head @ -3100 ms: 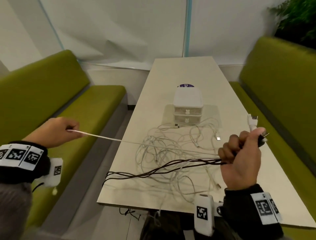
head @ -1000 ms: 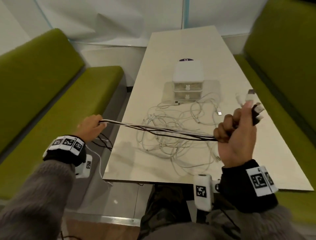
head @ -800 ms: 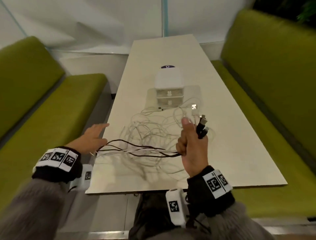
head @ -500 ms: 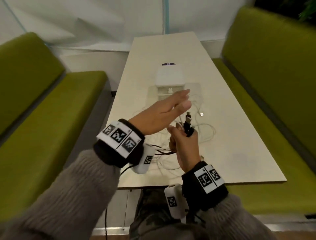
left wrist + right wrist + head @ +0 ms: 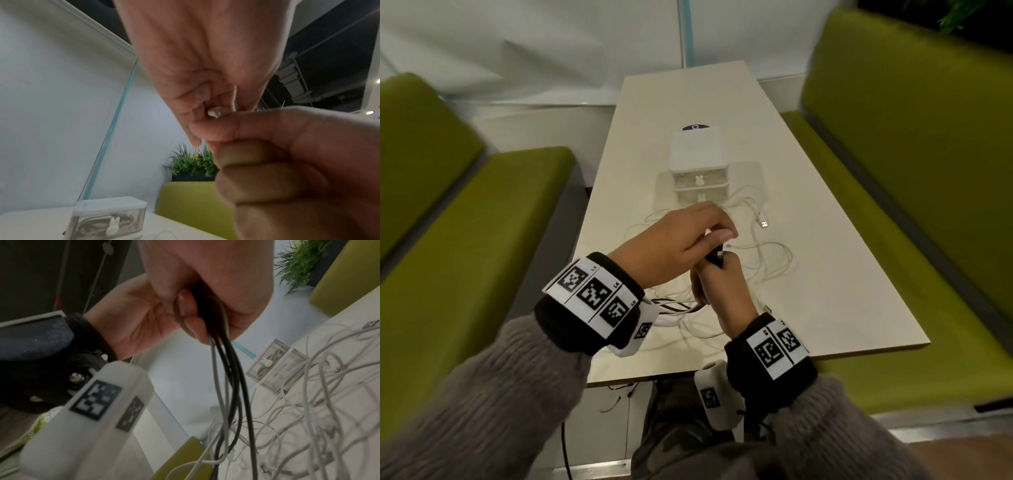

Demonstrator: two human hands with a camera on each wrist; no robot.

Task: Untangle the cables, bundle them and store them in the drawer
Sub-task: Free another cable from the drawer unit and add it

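Note:
My right hand (image 5: 719, 284) grips a bundle of black and white cables (image 5: 228, 356) in its fist above the near part of the table. The strands hang down from the fist toward the tabletop. My left hand (image 5: 709, 233) reaches across and curls its fingers over the plug ends sticking up from that fist. In the left wrist view its fingertips pinch a white plug (image 5: 217, 112). A tangle of white cables (image 5: 767, 260) lies on the table under and beyond both hands. The small white two-drawer box (image 5: 697, 164) stands behind it with both drawers closed; the upper drawer (image 5: 109, 222) holds coiled cable.
The long pale table (image 5: 842, 291) runs away from me between two green benches, left (image 5: 482, 240) and right (image 5: 911, 171). A loose USB plug (image 5: 764, 224) lies right of the hands. A few cable ends dangle off the near table edge (image 5: 619, 394). A plant (image 5: 191, 162) stands beyond the right bench.
My left hand let go of the stretched cables at the table's left edge, swung across to my right hand and closed its fingers on the plug ends. The right hand moved in toward the middle.

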